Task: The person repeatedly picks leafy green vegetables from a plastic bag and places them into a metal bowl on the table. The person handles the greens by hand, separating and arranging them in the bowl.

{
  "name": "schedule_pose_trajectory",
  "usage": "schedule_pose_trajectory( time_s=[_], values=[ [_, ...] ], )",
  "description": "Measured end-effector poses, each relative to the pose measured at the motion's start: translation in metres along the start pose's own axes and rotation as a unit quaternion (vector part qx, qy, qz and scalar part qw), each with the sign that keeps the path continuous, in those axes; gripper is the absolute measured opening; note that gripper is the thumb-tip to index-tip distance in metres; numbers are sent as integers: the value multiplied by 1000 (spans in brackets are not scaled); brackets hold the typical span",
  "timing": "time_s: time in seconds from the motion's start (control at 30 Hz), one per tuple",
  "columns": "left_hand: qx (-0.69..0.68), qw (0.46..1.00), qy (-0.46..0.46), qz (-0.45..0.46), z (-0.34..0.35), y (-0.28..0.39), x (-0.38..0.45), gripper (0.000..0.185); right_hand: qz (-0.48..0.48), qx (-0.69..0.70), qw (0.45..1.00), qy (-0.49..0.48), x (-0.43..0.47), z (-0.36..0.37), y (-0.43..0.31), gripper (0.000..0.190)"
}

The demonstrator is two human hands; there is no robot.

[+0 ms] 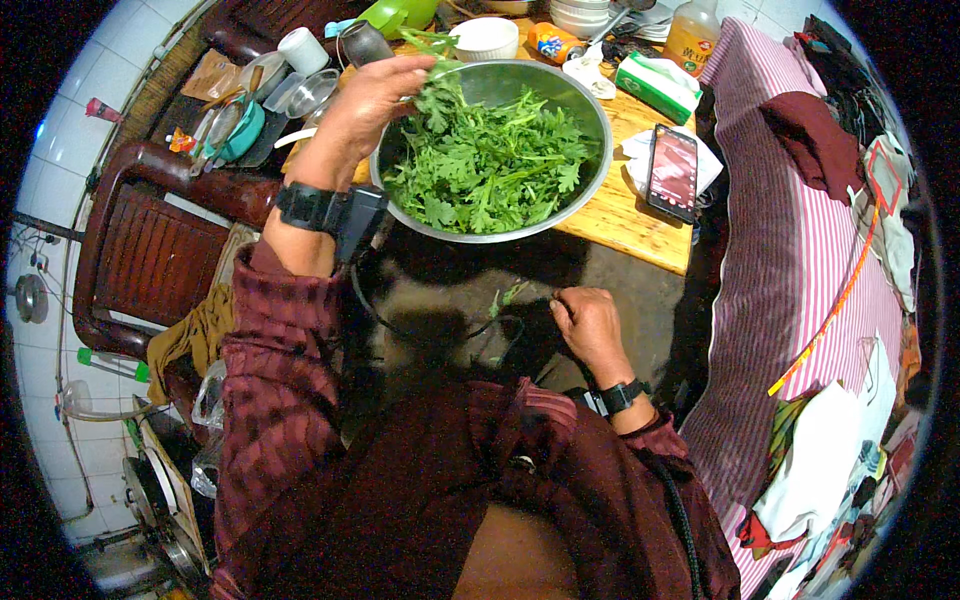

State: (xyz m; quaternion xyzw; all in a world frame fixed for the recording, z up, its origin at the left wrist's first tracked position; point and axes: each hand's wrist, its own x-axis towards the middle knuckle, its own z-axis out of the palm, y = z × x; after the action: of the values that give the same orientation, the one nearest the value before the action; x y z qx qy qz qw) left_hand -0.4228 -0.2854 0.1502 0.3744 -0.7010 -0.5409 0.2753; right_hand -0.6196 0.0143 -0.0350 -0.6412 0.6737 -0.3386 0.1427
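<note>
A large stainless steel bowl (604,161) full of leafy greens (491,165) with lobed leaves, like chrysanthemum greens, sits at the front of the wooden table. Over its left rim, my left hand (386,86) pinches a sprig of the greens (440,99). Stems stick up beyond the fingertips, and leaves hang down into the bowl. My right hand (590,324) is low in front of the table, its fingers curled and nothing visible in them. A small green sprig (508,296) shows to its left against the dark floor; I cannot tell its height.
On the wooden table (652,244) lie a smartphone (672,172) and a tissue pack (658,86). White bowls (486,40), an orange bottle (555,43) and an oil bottle (691,37) stand behind. A wooden chair (157,247) is left, a striped bed cover (780,300) right.
</note>
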Motion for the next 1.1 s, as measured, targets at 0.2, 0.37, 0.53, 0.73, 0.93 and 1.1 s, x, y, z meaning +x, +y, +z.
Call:
schedule_pose_trajectory(
  time_s=[0.2,0.37,0.53,0.73,0.93,1.1],
  values=[
    [208,971,-44,106,16,-1,-2,36,-12,-5,1000,2,2,0,0,14],
    [-39,998,58,1,2,-17,-19,31,-15,2,1000,7,1,2,2,16],
    [14,996,84,-30,7,-37,-27,37,-24,-2,1000,8,2,3,1,17],
    [245,958,-127,84,39,-46,-40,43,-31,-30,999,3,4,5,0,19],
    [296,930,-148,157,44,-35,-77,43,-28,-42,999,-10,4,5,0,19],
    [161,976,-92,115,14,-23,-127,40,-39,-23,999,8,3,6,1,18]
  ],
)
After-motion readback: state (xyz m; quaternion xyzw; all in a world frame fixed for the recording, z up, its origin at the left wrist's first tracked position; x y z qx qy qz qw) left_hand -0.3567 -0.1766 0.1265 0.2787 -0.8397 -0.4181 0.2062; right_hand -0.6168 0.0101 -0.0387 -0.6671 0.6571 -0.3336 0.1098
